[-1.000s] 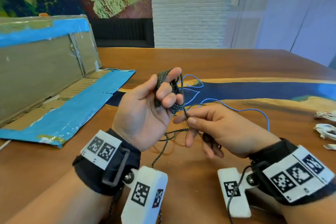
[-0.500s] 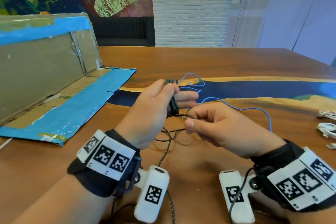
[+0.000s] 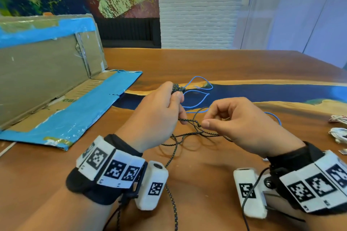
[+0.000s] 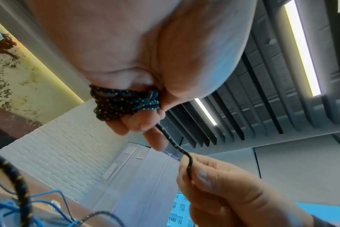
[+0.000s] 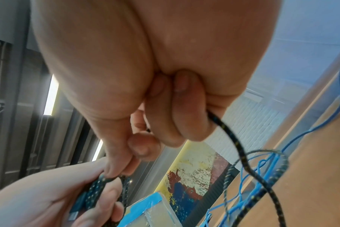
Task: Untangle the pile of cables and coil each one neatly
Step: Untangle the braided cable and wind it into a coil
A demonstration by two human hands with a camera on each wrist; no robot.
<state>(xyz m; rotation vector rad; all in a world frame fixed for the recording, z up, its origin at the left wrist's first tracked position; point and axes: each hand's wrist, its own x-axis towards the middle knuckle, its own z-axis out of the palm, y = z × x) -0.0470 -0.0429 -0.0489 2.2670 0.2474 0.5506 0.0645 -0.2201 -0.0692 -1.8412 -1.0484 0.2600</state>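
Observation:
My left hand (image 3: 165, 107) grips a small coil of black braided cable (image 3: 176, 88) with yellow and blue flecks, wound round its fingers; the coil (image 4: 122, 104) shows clearly in the left wrist view. My right hand (image 3: 234, 120) pinches the free strand of the same cable (image 4: 188, 164) between thumb and forefinger just right of the left hand. The strand (image 5: 241, 152) also runs through its curled lower fingers. Loose loops of the black cable (image 3: 187, 137) lie on the wooden table (image 3: 206, 155) under both hands. A thin blue cable (image 3: 199, 95) lies tangled behind them.
An opened cardboard box with blue tape (image 3: 56, 90) lies at the left. White coiled cables (image 3: 339, 133) rest at the right edge of the table. A dark blue resin strip (image 3: 262, 93) crosses the tabletop. A brick wall stands beyond.
My left hand has rolled palm-down, hiding most of the coil. My right hand has shifted right, drawing the free strand out between the hands.

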